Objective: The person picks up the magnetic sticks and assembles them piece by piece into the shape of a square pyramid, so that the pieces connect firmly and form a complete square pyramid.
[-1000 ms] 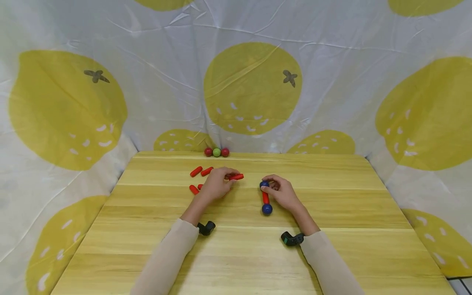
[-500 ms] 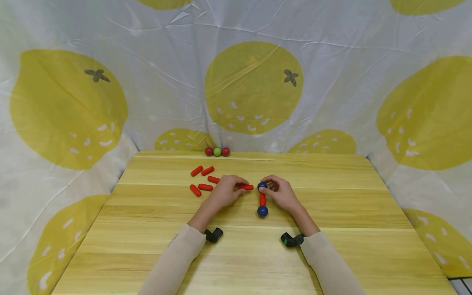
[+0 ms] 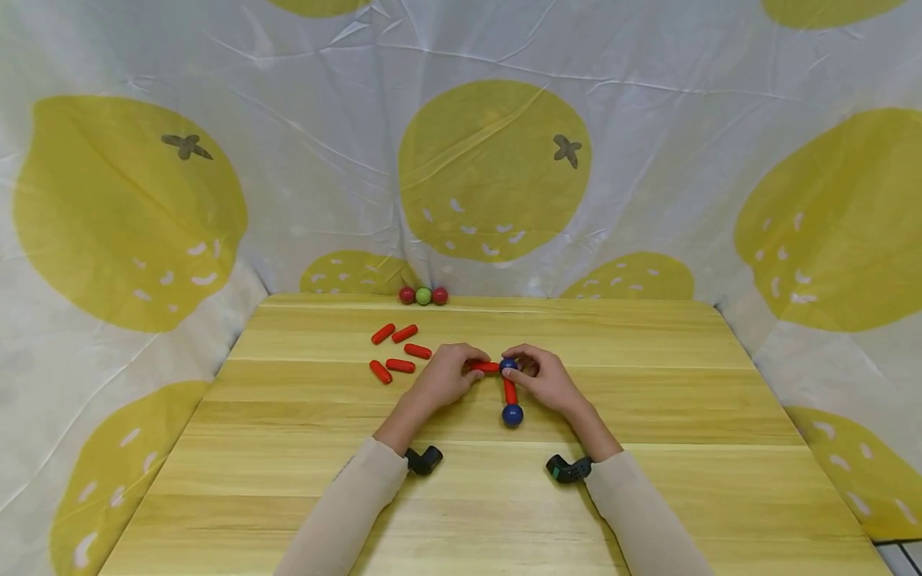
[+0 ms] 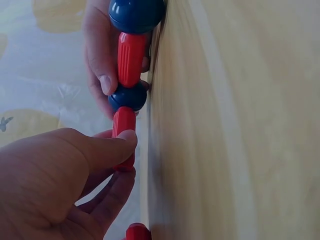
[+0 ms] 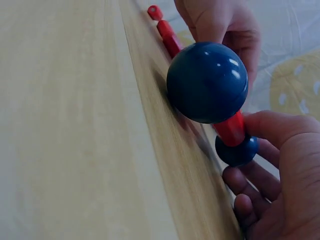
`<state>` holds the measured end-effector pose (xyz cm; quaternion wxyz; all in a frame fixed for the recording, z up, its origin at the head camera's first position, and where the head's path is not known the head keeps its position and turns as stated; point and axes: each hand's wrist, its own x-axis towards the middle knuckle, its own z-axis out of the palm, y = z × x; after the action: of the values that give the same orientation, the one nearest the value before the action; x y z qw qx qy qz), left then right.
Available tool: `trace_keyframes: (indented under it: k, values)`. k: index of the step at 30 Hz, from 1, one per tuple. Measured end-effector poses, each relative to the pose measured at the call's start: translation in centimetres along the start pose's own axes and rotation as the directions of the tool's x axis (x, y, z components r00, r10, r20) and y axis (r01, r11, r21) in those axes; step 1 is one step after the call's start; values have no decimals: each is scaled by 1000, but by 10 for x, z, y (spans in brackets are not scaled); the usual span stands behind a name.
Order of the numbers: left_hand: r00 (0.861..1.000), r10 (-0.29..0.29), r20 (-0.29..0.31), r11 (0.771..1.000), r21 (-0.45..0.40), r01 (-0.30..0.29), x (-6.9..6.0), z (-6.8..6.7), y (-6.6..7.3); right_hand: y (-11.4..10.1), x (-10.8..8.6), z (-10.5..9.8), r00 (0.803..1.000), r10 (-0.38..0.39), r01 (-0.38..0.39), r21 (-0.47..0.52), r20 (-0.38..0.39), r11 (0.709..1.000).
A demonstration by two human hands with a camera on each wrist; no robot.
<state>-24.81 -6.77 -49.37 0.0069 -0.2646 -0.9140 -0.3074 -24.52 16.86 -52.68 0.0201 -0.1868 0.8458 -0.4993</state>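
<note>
My left hand (image 3: 448, 374) pinches a red rod (image 3: 487, 367) between thumb and fingers; the rod's right end touches the upper blue ball (image 3: 508, 365). That ball is held by my right hand (image 3: 549, 379), thumb in front and fingers behind. From it a second red rod (image 3: 511, 392) runs toward the near edge to another blue ball (image 3: 512, 415). In the left wrist view the pinched rod (image 4: 124, 120) meets the middle blue ball (image 4: 128, 97). The right wrist view has the near ball (image 5: 207, 82) large in front, hiding part of the rods.
Several loose red rods (image 3: 400, 366) lie on the wooden table (image 3: 619, 512) left of my left hand. At the back edge stand two dark red balls (image 3: 406, 296) (image 3: 440, 296) with a green ball (image 3: 423, 296) between them. A lemon-print cloth (image 3: 331, 184) hangs behind.
My left hand has moved right and nearer with its red rod, which now meets the upper blue ball. My right hand has shifted slightly left with the ball-and-rod piece.
</note>
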Motion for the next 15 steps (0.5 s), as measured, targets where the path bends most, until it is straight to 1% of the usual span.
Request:
trace_keyframes:
  k: [4,9,11,15]
  values:
    - [1000,5,1,1000,7,-5,0,0,1,-3,3,1,999,-16,17,-27,40,999]
    - [1000,11,-5,1000,1,-11,0,0,2,-2,10,5,993,-77,87,-108,91,990]
    - [1000,9,1,1000,-5,-9,0,0,3,-2,12,7,991,-89,102,-134,97,986]
    - [1000,-1,6,1000,-21,2,-2,1,3,-2,13,8,993,-72,85,-144,92,986]
